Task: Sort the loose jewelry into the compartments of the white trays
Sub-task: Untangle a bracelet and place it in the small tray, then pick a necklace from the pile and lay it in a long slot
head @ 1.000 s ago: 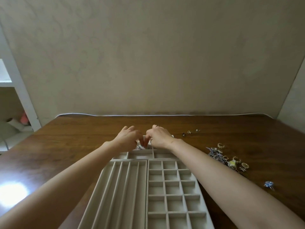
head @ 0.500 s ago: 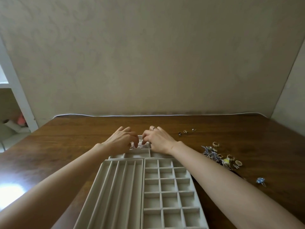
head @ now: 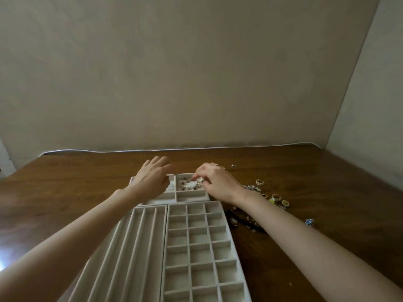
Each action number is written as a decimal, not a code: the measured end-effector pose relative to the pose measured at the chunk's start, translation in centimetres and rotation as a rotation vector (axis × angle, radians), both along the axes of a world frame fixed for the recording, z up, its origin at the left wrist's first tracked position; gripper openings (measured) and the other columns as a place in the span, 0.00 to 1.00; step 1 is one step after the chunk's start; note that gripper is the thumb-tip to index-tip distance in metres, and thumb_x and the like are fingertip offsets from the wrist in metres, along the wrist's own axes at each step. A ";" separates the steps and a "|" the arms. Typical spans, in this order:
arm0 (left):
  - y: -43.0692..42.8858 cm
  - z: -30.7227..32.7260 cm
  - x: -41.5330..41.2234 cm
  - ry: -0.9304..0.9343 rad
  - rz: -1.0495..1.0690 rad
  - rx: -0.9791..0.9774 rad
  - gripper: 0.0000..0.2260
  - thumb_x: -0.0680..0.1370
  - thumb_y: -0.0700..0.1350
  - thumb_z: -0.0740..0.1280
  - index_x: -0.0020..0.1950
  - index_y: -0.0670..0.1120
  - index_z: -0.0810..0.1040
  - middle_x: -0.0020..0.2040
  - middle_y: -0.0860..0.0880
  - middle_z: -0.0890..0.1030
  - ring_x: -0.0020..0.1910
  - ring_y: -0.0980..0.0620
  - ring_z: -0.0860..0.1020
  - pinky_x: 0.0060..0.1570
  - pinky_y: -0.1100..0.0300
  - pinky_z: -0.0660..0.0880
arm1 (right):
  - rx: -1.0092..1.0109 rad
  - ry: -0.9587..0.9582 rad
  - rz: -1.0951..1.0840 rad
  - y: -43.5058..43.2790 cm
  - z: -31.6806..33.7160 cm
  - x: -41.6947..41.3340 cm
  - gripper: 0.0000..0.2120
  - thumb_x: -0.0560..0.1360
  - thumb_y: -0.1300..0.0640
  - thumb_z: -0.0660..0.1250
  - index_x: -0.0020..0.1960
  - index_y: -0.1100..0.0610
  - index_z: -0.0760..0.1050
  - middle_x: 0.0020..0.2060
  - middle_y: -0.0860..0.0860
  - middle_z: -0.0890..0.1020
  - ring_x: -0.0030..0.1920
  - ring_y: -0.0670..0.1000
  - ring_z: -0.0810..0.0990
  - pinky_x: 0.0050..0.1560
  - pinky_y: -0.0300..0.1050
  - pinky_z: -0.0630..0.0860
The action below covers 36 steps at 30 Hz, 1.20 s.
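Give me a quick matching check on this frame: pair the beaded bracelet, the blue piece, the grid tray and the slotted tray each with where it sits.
Things:
1. beaded bracelet
2. blue piece
3. grid tray
4. slotted tray

Places:
A. near tray, left side
B. bare table, far right of the trays
C. far tray's right compartment, under the right hand's fingertips
D. near tray, right side

Pairs: 1-C, 2-B, 3-D, 4-A
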<state>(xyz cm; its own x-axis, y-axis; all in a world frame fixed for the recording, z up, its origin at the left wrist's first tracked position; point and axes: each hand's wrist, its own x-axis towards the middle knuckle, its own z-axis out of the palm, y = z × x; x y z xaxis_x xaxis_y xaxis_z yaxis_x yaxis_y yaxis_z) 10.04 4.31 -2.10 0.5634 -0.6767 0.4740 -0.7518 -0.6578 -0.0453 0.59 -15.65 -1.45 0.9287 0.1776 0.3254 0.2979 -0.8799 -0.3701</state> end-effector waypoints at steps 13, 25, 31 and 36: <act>-9.0 -0.1 -7.0 0.196 -0.254 -0.153 0.10 0.77 0.40 0.62 0.55 0.48 0.78 0.58 0.49 0.75 0.57 0.49 0.71 0.57 0.53 0.68 | 0.173 -0.041 -0.283 -10.8 -0.8 -7.6 0.16 0.77 0.67 0.62 0.57 0.50 0.79 0.57 0.46 0.76 0.48 0.45 0.78 0.43 0.36 0.75; -12.3 -0.4 -8.6 0.322 -0.229 0.224 0.18 0.72 0.60 0.67 0.58 0.53 0.73 0.57 0.56 0.75 0.59 0.54 0.68 0.58 0.56 0.64 | 0.139 0.102 -0.423 -14.1 -1.6 -8.7 0.20 0.75 0.72 0.60 0.56 0.50 0.79 0.52 0.49 0.77 0.49 0.45 0.75 0.48 0.41 0.77; -14.2 -0.3 -9.4 0.498 -0.309 0.325 0.37 0.68 0.61 0.71 0.72 0.59 0.57 0.70 0.52 0.64 0.69 0.49 0.60 0.69 0.44 0.58 | 0.090 0.227 -0.413 -14.9 -2.0 -9.0 0.18 0.74 0.67 0.67 0.56 0.48 0.79 0.54 0.47 0.76 0.56 0.49 0.73 0.58 0.48 0.74; -15.0 -1.2 -9.3 0.445 -0.310 0.450 0.32 0.70 0.63 0.68 0.71 0.60 0.61 0.70 0.51 0.61 0.69 0.49 0.58 0.69 0.48 0.57 | 0.004 0.196 -0.435 -14.8 -2.7 -8.4 0.10 0.72 0.56 0.71 0.53 0.47 0.80 0.51 0.45 0.74 0.53 0.46 0.72 0.56 0.45 0.73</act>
<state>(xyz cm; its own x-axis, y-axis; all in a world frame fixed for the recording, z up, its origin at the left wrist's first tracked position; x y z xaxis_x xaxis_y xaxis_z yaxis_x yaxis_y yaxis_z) 0.75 -10.64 -3.26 0.3884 -0.9136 -0.1202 -0.9118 -0.3998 0.0931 -7.85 -30.46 -4.15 0.9607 -0.2420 0.1363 -0.1734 -0.9059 -0.3863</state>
